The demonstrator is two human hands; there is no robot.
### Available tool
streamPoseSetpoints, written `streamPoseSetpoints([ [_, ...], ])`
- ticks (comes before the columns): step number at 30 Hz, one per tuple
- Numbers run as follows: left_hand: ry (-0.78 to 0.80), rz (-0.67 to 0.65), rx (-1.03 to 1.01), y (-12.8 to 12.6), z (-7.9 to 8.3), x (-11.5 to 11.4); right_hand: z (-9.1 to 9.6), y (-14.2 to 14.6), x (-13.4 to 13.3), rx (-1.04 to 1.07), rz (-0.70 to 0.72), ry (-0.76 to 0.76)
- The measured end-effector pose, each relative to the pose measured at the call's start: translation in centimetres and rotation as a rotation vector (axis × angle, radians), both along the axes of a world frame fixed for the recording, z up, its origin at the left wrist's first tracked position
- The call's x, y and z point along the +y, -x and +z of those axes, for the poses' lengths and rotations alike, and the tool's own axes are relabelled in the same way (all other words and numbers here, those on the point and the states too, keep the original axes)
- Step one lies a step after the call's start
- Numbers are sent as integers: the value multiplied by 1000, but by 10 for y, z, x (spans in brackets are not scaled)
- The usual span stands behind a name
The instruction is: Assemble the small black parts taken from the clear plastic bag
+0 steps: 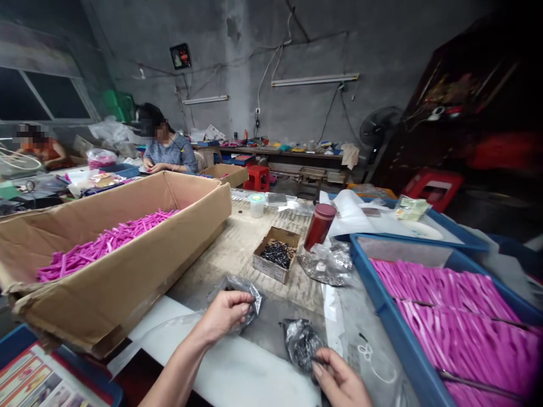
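My left hand (224, 314) is closed on a clear plastic bag (244, 291) holding small dark parts, lifted just above the table. My right hand (339, 381) pinches a second crumpled bag of dark parts (302, 342) that lies on the table near the front edge. Beyond them a small cardboard box (275, 255) holds more small black parts. Next to it a third plastic bag (326, 265) lies flat.
A large cardboard box (114, 282) with pink plastic pieces stands at left. A blue tray (377, 294) of pink pieces is at right. A dark red bottle (319, 226) and a white jar (257, 205) stand behind. Two people sit at far tables.
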State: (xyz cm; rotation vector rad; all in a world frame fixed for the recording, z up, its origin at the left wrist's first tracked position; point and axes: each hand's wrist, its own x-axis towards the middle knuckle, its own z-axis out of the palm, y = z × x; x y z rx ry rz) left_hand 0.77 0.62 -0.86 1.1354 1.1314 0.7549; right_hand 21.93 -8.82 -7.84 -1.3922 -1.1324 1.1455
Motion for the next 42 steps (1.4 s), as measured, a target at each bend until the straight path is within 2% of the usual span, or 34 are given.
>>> streamPoseSetpoints([
  [2,25,-8,-25,-3,-1,-1,2,-1,0,5,40,18],
  [6,9,-35,37,-8,-5,-1,7,-1,-1,34,-15,8],
  [11,-7,-59,85,-23,-10,-7,15,-1,1,36,47,-7],
  [19,133,-81,-55,-35,-25,-17,16,-2,6,-132,25,-55],
  [23,167,-112,-125,-35,-25,-19,19,-1,8,-212,27,-65],
  [29,165,-131,-128,-36,-24,-20,22,-3,10,-333,42,-76],
  [34,123,-131,-52,-38,-26,-21,33,-4,14,-507,70,-118],
  [38,51,-134,-38,-38,-26,-22,38,0,18,-723,142,-158],
  [42,29,-152,-14,-39,-24,-24,35,7,24,-1000,233,-94],
])
